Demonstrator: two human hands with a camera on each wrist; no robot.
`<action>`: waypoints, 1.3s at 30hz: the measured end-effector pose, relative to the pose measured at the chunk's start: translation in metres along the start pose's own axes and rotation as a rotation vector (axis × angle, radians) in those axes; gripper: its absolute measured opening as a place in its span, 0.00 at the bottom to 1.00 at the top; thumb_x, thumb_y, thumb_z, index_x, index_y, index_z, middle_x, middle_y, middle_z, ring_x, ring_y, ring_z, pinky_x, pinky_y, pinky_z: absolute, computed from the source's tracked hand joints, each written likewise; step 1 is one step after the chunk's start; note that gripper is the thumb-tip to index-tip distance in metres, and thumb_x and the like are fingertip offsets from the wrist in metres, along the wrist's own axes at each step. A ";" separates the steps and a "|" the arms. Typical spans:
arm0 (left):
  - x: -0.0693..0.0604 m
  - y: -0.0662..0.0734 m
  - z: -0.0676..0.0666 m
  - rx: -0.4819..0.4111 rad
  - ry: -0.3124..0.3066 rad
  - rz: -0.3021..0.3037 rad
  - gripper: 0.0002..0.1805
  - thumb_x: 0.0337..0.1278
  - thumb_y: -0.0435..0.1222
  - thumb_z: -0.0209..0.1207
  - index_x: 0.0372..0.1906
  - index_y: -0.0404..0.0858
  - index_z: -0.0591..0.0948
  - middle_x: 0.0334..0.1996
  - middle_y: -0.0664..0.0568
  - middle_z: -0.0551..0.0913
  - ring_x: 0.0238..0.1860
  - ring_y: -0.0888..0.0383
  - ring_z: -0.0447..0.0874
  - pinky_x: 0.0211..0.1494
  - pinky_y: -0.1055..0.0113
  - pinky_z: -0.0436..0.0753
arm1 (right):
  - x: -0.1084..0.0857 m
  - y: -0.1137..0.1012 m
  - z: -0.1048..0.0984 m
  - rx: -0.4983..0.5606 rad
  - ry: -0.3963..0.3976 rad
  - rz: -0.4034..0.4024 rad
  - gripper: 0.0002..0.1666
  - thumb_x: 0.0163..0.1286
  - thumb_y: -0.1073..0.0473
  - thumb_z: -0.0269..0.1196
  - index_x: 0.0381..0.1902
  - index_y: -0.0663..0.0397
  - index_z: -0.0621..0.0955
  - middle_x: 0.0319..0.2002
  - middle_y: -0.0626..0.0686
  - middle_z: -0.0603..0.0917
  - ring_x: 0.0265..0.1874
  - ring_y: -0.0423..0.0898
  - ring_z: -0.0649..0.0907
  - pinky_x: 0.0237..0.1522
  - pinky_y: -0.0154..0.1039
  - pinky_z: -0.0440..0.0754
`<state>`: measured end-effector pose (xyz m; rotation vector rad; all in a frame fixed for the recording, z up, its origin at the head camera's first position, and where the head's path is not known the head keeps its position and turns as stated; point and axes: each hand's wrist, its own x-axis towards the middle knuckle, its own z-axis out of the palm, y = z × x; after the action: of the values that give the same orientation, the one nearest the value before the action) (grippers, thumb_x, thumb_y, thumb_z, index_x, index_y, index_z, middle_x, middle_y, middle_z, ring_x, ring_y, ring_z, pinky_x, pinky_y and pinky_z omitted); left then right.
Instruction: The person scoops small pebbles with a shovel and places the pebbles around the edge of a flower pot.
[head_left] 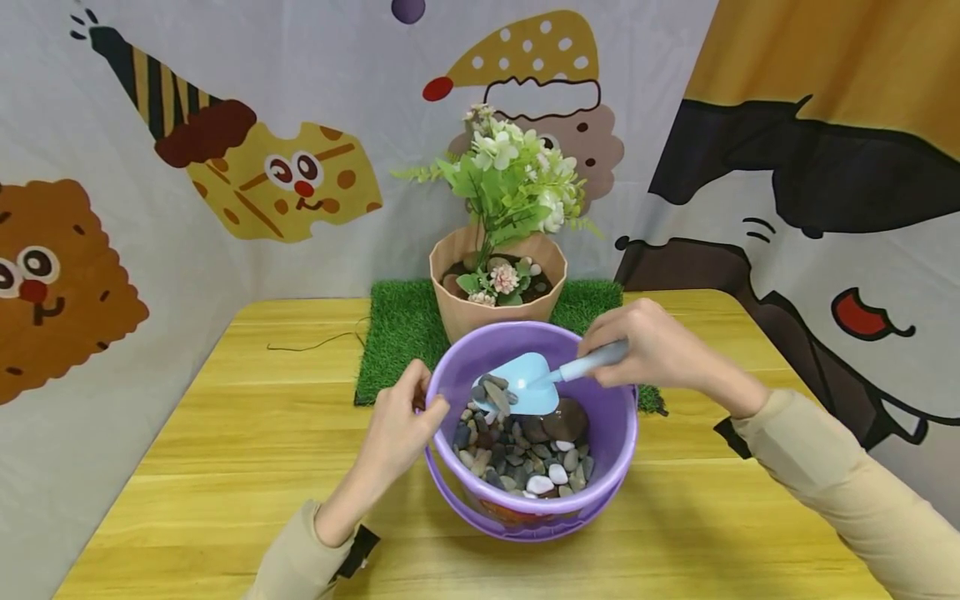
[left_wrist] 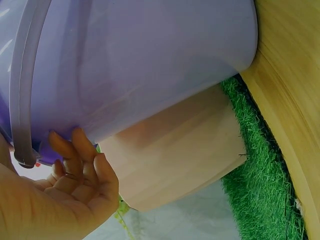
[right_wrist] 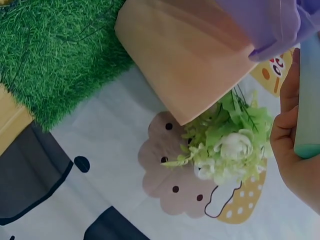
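In the head view a purple bucket (head_left: 626, 442) holds grey, brown and white stones (head_left: 525, 458). The right hand (head_left: 648, 346) grips the handle of a light blue shovel (head_left: 536, 387), whose blade carries several grey stones (head_left: 495, 394) above the bucket's inside. At the bucket's left rim the left hand (head_left: 397, 429) holds on with curled fingers; the left wrist view shows this hand (left_wrist: 75, 195) with its fingertips against the outer wall of the bucket (left_wrist: 150, 60). The right wrist view catches the right hand (right_wrist: 295, 145) round the handle (right_wrist: 309, 100).
Behind the bucket stands a peach flowerpot (head_left: 480, 317) with white flowers (head_left: 517, 167), on a green grass mat (head_left: 401, 342). A thin dark wire (head_left: 311, 346) lies on the wooden table (head_left: 262, 442). A printed cloth (head_left: 315, 50) hangs behind.
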<state>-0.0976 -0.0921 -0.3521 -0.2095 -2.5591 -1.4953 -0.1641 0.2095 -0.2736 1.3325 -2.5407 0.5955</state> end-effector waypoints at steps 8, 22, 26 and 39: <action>0.000 -0.001 0.000 0.012 0.005 0.006 0.07 0.45 0.29 0.56 0.27 0.40 0.69 0.19 0.50 0.78 0.21 0.61 0.76 0.20 0.73 0.79 | -0.004 0.004 -0.012 -0.018 0.046 0.017 0.12 0.43 0.68 0.68 0.26 0.46 0.87 0.26 0.41 0.85 0.18 0.29 0.72 0.19 0.21 0.70; 0.001 -0.001 0.001 -0.004 -0.005 -0.005 0.07 0.45 0.29 0.56 0.27 0.40 0.69 0.20 0.49 0.79 0.22 0.61 0.77 0.20 0.73 0.80 | -0.005 0.012 -0.034 -0.138 0.067 0.208 0.09 0.44 0.65 0.71 0.25 0.47 0.87 0.22 0.42 0.83 0.15 0.31 0.70 0.17 0.26 0.68; 0.001 0.000 0.001 -0.004 -0.007 -0.007 0.07 0.45 0.30 0.56 0.27 0.40 0.69 0.20 0.48 0.79 0.22 0.60 0.77 0.20 0.73 0.79 | -0.004 0.014 -0.040 -0.162 0.060 0.315 0.07 0.46 0.64 0.70 0.27 0.51 0.88 0.23 0.47 0.86 0.15 0.34 0.70 0.16 0.28 0.67; 0.000 -0.001 0.001 -0.007 -0.005 -0.010 0.07 0.45 0.30 0.56 0.27 0.39 0.69 0.20 0.48 0.79 0.21 0.60 0.76 0.20 0.73 0.79 | 0.012 0.019 -0.055 -0.224 0.021 0.602 0.12 0.50 0.55 0.70 0.33 0.56 0.88 0.22 0.52 0.86 0.16 0.43 0.71 0.14 0.34 0.63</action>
<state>-0.0977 -0.0916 -0.3532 -0.2020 -2.5631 -1.5092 -0.1870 0.2350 -0.2249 0.4734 -2.8783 0.3923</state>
